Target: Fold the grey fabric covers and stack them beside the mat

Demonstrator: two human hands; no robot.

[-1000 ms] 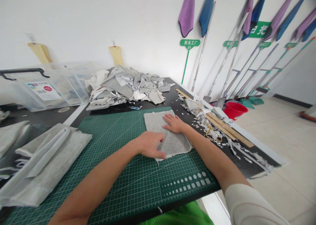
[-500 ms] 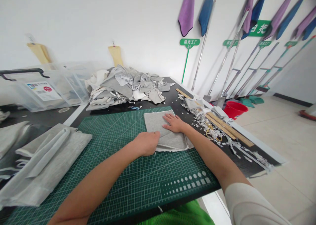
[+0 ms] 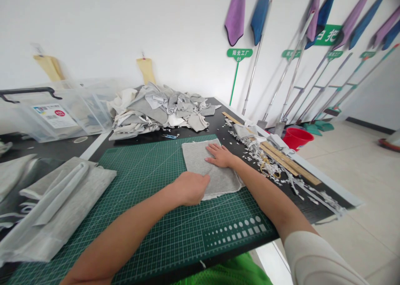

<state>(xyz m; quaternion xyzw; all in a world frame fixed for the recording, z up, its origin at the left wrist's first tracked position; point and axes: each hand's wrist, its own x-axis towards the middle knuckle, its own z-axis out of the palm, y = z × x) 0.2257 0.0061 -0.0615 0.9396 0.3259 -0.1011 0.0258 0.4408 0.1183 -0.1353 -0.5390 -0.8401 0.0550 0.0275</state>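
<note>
Gray cloth (image 3: pixel 194 158) now lies flatter toward the table (image 3: pixel 308 213)'s near edge, left hand (image 3: pixel 191 188) pinching its corner, right hand (image 3: pixel 219 156) spread.

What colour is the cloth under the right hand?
The cloth is light grey, best seen in the head view.

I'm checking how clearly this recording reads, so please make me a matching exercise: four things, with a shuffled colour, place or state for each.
1. right hand
2. left hand
3. bucket
4. box

A. red
B. see-through, with a black handle
C. spread flat on the cloth
D. curled at the cloth's left side

Pairs: 1-C, 2-D, 3-A, 4-B
</note>
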